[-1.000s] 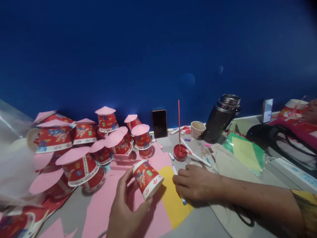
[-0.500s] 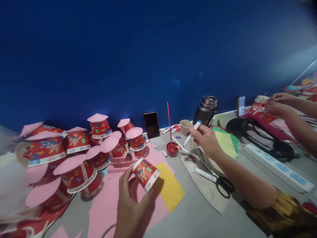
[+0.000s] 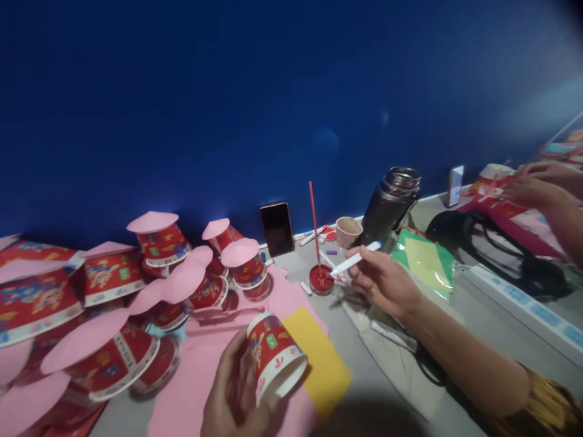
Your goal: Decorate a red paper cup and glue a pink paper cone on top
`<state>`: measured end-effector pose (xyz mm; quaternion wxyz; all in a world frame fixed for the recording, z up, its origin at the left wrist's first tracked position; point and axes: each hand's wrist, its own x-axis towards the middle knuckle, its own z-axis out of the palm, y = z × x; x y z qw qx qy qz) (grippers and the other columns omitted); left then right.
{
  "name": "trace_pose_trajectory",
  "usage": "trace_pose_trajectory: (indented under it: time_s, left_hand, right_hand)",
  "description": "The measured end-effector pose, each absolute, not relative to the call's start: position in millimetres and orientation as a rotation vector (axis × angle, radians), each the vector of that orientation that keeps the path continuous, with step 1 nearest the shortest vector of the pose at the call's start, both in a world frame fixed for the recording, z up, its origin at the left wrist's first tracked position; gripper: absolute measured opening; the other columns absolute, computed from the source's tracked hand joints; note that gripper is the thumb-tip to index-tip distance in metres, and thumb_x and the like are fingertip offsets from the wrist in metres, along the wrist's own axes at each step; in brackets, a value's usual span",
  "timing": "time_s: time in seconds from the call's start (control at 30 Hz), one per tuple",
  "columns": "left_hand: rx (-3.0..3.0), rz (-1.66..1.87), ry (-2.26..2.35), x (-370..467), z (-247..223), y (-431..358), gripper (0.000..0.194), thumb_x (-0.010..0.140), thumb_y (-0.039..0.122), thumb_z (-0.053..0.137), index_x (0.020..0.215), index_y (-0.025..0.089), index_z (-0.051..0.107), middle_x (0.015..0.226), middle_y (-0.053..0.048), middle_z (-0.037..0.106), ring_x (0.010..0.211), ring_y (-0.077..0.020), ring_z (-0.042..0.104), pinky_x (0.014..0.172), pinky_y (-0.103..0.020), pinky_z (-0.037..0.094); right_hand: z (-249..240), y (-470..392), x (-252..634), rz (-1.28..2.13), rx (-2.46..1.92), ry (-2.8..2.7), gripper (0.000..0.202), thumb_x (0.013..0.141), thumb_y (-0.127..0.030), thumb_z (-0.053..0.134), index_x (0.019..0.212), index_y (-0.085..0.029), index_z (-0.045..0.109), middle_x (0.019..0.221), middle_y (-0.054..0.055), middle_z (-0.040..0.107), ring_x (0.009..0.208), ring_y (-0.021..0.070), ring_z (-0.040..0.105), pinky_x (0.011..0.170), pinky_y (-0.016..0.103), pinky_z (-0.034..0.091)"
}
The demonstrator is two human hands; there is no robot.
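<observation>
My left hand (image 3: 234, 388) grips a red patterned paper cup (image 3: 273, 349), tilted so its white rim with small red marks faces lower right. Between the fingers of my right hand (image 3: 387, 279) is a white marker (image 3: 355, 260) with a blue end, its other end pointing left beside a small dish of red material (image 3: 321, 280). A red stick (image 3: 314, 218) stands in that dish. Under the held cup lie pink paper (image 3: 195, 364) and a yellow sheet (image 3: 325, 370).
Many red cups with pink paper tops (image 3: 157, 240) crowd the left. At the back are a phone (image 3: 277, 229), a small cup (image 3: 348, 232) and a dark flask (image 3: 389, 209). Rightward lie a power strip (image 3: 523, 306) and another person's hands (image 3: 537, 182).
My right hand has lowered the marker toward the red dish and tipped it flatter. The cup in my left hand is turned, showing more of its rim opening. The view has shifted slightly.
</observation>
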<state>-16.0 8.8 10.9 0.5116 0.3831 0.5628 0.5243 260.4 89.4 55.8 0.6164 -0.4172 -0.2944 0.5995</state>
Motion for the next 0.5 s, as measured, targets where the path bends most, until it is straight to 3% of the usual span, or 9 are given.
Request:
trace_pose_trajectory:
  time_s: [0.13, 0.3, 0.4, 0.5]
  left_hand:
    - [0.871, 1.235, 1.249, -15, 18, 13, 0.092, 0.059, 0.040, 0.094, 0.141, 0.026, 0.054, 0.142, -0.011, 0.066, 0.136, -0.0364, 0.060, 0.099, -0.037, 0.060]
    - [1.033, 1.262, 1.207, -22, 26, 15, 0.091, 0.060, 0.023, 0.090, 0.142, 0.027, 0.051, 0.152, -0.013, 0.057, 0.145, -0.0350, 0.052, 0.109, -0.037, 0.054]
    - [1.030, 1.245, 1.153, -22, 30, 12, 0.091, 0.063, 0.025, 0.087, 0.146, 0.026, 0.049, 0.153, -0.014, 0.057, 0.143, -0.0357, 0.054, 0.105, -0.037, 0.057]
    - [1.033, 1.251, 1.136, -19, 33, 9, 0.092, 0.063, 0.026, 0.084, 0.148, 0.026, 0.050, 0.155, -0.013, 0.056, 0.143, -0.0364, 0.054, 0.095, -0.032, 0.061]
  right_hand:
    - [67, 69, 257, 1.406, -0.913, -0.768, 0.038, 0.077, -0.052, 0.087, 0.082, -0.018, 0.072, 0.057, -0.002, 0.060, 0.046, 0.0077, 0.042, 0.045, 0.020, 0.035]
    - [76, 41, 249, 1.292, -0.970, -0.877, 0.036, 0.077, -0.049, 0.088, 0.075, -0.019, 0.070, 0.054, -0.002, 0.057, 0.046, 0.0087, 0.042, 0.043, 0.020, 0.032]
    - [65, 23, 238, 1.238, -1.026, -0.910, 0.036, 0.082, -0.053, 0.085, 0.086, -0.019, 0.074, 0.059, 0.001, 0.064, 0.046, 0.0103, 0.047, 0.042, 0.022, 0.034]
    - [47, 11, 227, 1.252, -0.980, -0.832, 0.037, 0.084, -0.055, 0.082, 0.082, -0.020, 0.071, 0.058, 0.000, 0.062, 0.045, 0.0091, 0.044, 0.043, 0.022, 0.034]
